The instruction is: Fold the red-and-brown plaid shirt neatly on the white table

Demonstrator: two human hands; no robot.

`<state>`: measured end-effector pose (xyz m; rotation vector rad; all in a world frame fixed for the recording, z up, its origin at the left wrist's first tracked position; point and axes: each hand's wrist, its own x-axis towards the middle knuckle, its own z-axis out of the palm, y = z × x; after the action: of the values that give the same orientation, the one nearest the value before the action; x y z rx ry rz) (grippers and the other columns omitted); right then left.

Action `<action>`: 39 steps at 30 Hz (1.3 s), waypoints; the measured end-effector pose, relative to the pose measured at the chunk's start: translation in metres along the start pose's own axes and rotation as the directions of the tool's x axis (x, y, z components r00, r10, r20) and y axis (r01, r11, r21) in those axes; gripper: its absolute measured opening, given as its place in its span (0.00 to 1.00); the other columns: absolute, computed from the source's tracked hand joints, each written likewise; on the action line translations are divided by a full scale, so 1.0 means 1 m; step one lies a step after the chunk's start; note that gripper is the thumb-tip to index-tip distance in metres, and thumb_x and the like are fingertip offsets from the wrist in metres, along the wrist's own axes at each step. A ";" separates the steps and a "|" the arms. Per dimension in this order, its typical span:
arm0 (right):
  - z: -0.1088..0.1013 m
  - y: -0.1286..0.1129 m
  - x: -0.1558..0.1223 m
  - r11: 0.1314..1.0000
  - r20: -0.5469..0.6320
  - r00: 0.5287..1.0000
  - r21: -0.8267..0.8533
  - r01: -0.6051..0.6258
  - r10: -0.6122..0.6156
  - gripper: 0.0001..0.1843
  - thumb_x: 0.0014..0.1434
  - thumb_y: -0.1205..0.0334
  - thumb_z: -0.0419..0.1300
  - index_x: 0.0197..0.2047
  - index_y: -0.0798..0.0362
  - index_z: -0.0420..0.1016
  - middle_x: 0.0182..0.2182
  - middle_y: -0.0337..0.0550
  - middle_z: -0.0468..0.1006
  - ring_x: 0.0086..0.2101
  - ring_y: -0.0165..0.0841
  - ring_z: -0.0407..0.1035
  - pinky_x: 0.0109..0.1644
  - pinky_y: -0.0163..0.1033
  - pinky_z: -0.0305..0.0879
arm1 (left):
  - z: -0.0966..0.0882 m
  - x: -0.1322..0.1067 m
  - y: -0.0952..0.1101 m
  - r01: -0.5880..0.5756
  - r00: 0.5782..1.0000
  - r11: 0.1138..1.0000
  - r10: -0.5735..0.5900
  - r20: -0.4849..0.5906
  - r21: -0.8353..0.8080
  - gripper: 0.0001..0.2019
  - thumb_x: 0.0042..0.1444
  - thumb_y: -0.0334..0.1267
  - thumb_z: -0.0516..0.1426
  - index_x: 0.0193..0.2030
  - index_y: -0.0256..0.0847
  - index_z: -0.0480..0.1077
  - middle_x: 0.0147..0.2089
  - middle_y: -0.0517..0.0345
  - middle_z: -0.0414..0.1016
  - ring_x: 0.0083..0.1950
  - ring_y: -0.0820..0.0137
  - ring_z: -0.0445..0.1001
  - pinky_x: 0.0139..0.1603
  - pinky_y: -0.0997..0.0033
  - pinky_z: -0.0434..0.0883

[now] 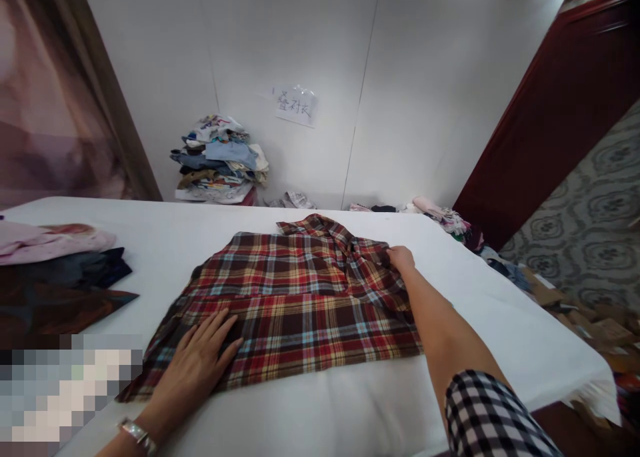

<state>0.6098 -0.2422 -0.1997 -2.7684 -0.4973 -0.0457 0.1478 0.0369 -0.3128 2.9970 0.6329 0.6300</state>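
A red, brown and yellow plaid shirt (295, 297) lies spread on the white table (500, 323), partly folded. My left hand (197, 363) rests flat on the shirt's near left part, fingers stretched out. My right hand (400, 258) reaches to the shirt's far right side by the collar, its fingers closed on the cloth there.
Dark and pink garments (55, 270) lie at the table's left edge. A stack of folded clothes (220, 160) stands against the far wall under a paper sign (296, 105). More clothes (445, 218) and cardboard litter the floor at the right. A blurred patch covers the lower left.
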 end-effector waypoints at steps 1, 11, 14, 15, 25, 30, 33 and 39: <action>-0.007 -0.001 -0.001 1.000 -0.020 1.000 -0.011 -0.015 0.015 0.17 0.62 0.57 0.53 0.43 0.52 0.82 0.41 0.51 0.82 0.41 0.40 0.76 0.41 0.37 0.67 | -0.002 0.001 0.002 0.007 1.000 1.000 -0.007 0.001 0.002 0.22 0.61 0.50 0.47 0.55 0.48 0.72 0.65 0.48 0.67 0.69 0.54 0.59 0.65 0.47 0.58; -0.109 -0.038 -0.023 0.960 -0.348 0.895 -0.100 0.260 -0.278 0.17 0.64 0.56 0.52 0.46 0.52 0.80 0.51 0.52 0.75 0.53 0.44 0.65 0.55 0.45 0.61 | -0.022 0.011 0.017 0.042 0.997 0.998 -0.039 0.061 -0.042 0.27 0.59 0.50 0.46 0.59 0.40 0.69 0.67 0.43 0.63 0.69 0.52 0.59 0.65 0.46 0.58; -0.138 -0.069 -0.050 0.910 -0.449 0.805 -0.043 0.413 -0.387 0.16 0.65 0.59 0.51 0.47 0.54 0.77 0.42 0.50 0.79 0.44 0.42 0.70 0.51 0.45 0.63 | -0.028 0.019 0.020 0.131 0.986 0.986 -0.119 0.113 -0.107 0.26 0.57 0.50 0.48 0.58 0.40 0.70 0.67 0.43 0.63 0.69 0.51 0.59 0.66 0.45 0.58; -0.146 -0.083 -0.063 0.883 -0.469 0.778 -0.007 0.470 -0.418 0.14 0.64 0.60 0.52 0.47 0.54 0.76 0.41 0.49 0.79 0.43 0.41 0.71 0.50 0.46 0.64 | -0.033 0.022 0.022 0.179 0.979 0.973 -0.163 0.121 -0.144 0.26 0.57 0.50 0.49 0.57 0.40 0.70 0.66 0.43 0.64 0.69 0.51 0.59 0.66 0.44 0.57; -0.067 -0.159 -0.258 0.319 0.063 0.413 0.744 0.588 -0.909 0.32 0.60 0.54 0.60 0.67 0.43 0.59 0.53 0.43 0.76 0.49 0.35 0.73 0.51 0.43 0.71 | -0.108 0.031 0.126 0.459 0.871 -0.173 -0.102 0.480 -0.871 0.35 0.57 0.67 0.44 0.60 0.43 0.66 0.58 0.45 0.74 0.57 0.54 0.74 0.51 0.55 0.75; -0.008 -0.072 -0.271 0.458 -0.093 0.614 0.580 0.674 -0.784 0.19 0.62 0.56 0.58 0.56 0.45 0.73 0.52 0.45 0.77 0.54 0.40 0.70 0.59 0.52 0.67 | -0.091 0.023 0.114 0.655 0.627 -0.462 -0.109 0.771 -0.598 0.18 0.56 0.51 0.58 0.45 0.39 0.73 0.45 0.44 0.80 0.46 0.54 0.79 0.41 0.56 0.79; 0.001 -0.004 -0.244 0.619 -0.282 0.713 0.358 0.699 -0.642 0.17 0.63 0.63 0.53 0.52 0.47 0.77 0.52 0.47 0.76 0.54 0.40 0.69 0.60 0.53 0.66 | -0.089 0.028 0.104 0.684 0.537 -0.496 -0.155 0.829 -0.535 0.11 0.57 0.42 0.57 0.43 0.38 0.73 0.42 0.44 0.80 0.43 0.56 0.80 0.40 0.57 0.79; -0.018 0.076 -0.192 0.908 -0.196 0.886 -0.093 0.409 -0.420 0.32 0.53 0.74 0.53 0.62 0.57 0.67 0.62 0.56 0.65 0.63 0.49 0.56 0.64 0.58 0.56 | -0.144 0.068 0.111 0.605 0.559 -0.413 -0.389 0.732 -0.681 0.11 0.62 0.37 0.53 0.47 0.37 0.71 0.42 0.49 0.80 0.41 0.63 0.79 0.36 0.65 0.78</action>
<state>0.4558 -0.3791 -0.2231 -2.6080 -1.0306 -0.4535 0.1910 -0.0484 -0.1437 0.9288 0.8862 0.3733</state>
